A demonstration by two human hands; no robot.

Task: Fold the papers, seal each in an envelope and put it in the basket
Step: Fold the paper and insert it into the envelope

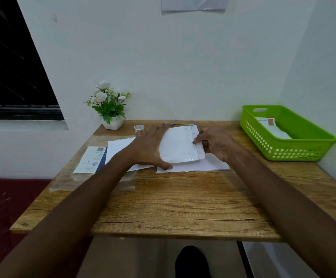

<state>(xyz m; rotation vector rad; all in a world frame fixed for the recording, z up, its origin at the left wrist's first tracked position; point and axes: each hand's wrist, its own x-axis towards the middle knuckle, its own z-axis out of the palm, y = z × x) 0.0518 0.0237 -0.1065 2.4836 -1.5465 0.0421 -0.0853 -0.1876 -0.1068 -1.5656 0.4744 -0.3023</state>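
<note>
A white envelope (180, 146) with its flap folded over lies on loose white papers (203, 166) near the middle of the wooden table (183, 201). My left hand (149, 147) holds the envelope's left edge, thumb at its lower corner. My right hand (216, 142) presses a fingertip on the flap's edge at the right, its other fingers curled. The green basket (287, 151) stands at the right rear with a sealed envelope (271, 127) inside. A tape roll (139, 128) sits behind my left hand.
More envelopes in a clear wrapper (92, 160) lie at the table's left. A pen (178, 124) lies at the back edge. A potted white flower (109, 105) stands at the back left against the wall. The basket sits in the wall corner.
</note>
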